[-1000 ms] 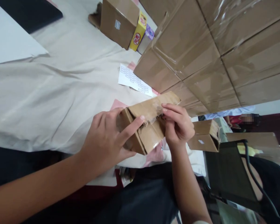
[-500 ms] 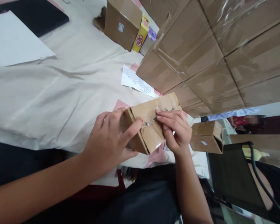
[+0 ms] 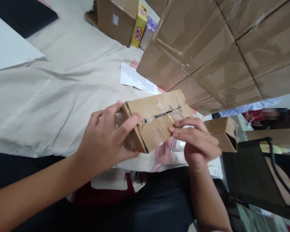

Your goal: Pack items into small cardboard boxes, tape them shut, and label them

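Observation:
A small worn cardboard box (image 3: 157,129) is held tilted above the cloth. Dark, torn marks and clear tape run along the seam on its upper face, and scribbled lines show near its far end. My left hand (image 3: 108,135) is closed around the box's left end, index finger on top and thumb low against the end face. At the lower right edge, the bent fingers of my right hand (image 3: 195,138) press together on the box; its thumb is mostly hidden. Beyond the box lies a white printed sheet (image 3: 137,79) with rows of small outlined shapes.
Taped cartons (image 3: 207,54) form a stacked wall at right. An open carton (image 3: 116,24), a yellow box (image 3: 139,27) and a purple-and-white pack (image 3: 148,30) stand behind. Another open carton (image 3: 219,129) sits at right, near a black chair back (image 3: 251,174). A person's red clothing (image 3: 252,116) shows far right.
My right hand has slid from the taped seam toward the box's lower right edge, uncovering more of the seam. My left hand keeps its hold. The view has shifted slightly.

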`<act>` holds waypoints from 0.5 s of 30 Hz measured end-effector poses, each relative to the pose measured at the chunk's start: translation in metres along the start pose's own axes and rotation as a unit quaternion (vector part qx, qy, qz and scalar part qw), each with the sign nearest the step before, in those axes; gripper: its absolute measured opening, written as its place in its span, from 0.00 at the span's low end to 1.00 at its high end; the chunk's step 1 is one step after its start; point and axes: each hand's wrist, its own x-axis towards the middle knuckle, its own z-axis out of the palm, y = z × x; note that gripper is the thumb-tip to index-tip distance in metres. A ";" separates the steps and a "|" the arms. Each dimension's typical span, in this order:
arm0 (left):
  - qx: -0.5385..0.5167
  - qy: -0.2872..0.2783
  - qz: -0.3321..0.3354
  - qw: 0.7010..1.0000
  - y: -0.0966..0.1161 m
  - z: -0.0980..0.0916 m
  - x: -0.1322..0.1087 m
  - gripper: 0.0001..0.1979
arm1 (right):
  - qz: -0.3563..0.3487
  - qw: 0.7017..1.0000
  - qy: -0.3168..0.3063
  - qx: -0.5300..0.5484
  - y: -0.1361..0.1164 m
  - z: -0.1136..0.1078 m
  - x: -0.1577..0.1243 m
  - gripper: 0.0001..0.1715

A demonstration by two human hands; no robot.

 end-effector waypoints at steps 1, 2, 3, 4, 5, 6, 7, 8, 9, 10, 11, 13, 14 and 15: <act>-0.008 -0.011 -0.008 1.000 -0.004 -0.001 0.003 0.43 | 0.030 0.997 0.074 -0.009 0.005 -0.004 -0.004 0.26; -0.015 -0.025 -0.019 0.999 -0.009 -0.002 0.006 0.44 | 0.067 0.986 0.147 -0.027 0.013 -0.010 -0.009 0.28; -0.020 -0.036 -0.032 0.999 -0.015 -0.002 0.009 0.46 | 0.113 0.971 0.206 -0.052 0.024 -0.017 -0.015 0.29; -0.021 -0.039 -0.042 0.998 -0.021 -0.002 0.012 0.49 | 0.167 0.951 0.249 -0.076 0.039 -0.026 -0.024 0.27; -0.019 -0.029 -0.048 0.998 -0.027 -0.001 0.015 0.51 | 0.223 0.934 0.263 -0.093 0.056 -0.036 -0.035 0.24; -0.016 -0.012 -0.050 0.999 -0.032 0.001 0.017 0.52 | 0.309 0.914 0.241 -0.102 0.074 -0.045 -0.048 0.21; -0.015 0.015 -0.050 0.999 -0.037 0.003 0.017 0.52 | 0.403 0.887 0.204 -0.103 0.091 -0.054 -0.062 0.19; -0.018 0.043 -0.046 0.998 -0.040 0.007 0.017 0.51 | 0.487 0.852 0.157 -0.112 0.106 -0.061 -0.078 0.21; -0.024 0.071 -0.036 0.997 -0.041 0.010 0.017 0.49 | 0.555 0.815 0.094 -0.135 0.118 -0.066 -0.093 0.25; -0.029 0.090 -0.023 0.995 -0.041 0.013 0.015 0.48 | 0.599 0.784 0.028 -0.162 0.127 -0.069 -0.106 0.30; -0.035 0.104 -0.008 0.994 -0.039 0.017 0.013 0.47 | 0.618 0.762 -0.035 -0.189 0.133 -0.070 -0.118 0.35; -0.044 0.133 0.028 0.990 -0.032 0.021 0.009 0.45 | 0.611 0.744 -0.134 -0.235 0.136 -0.067 -0.132 0.40; -0.046 0.146 0.042 0.987 -0.029 0.022 0.007 0.44 | 0.595 0.746 -0.164 -0.250 0.135 -0.065 -0.134 0.41; -0.050 0.147 0.041 0.987 -0.026 0.023 0.004 0.43 | 0.578 0.751 -0.181 -0.261 0.134 -0.063 -0.135 0.40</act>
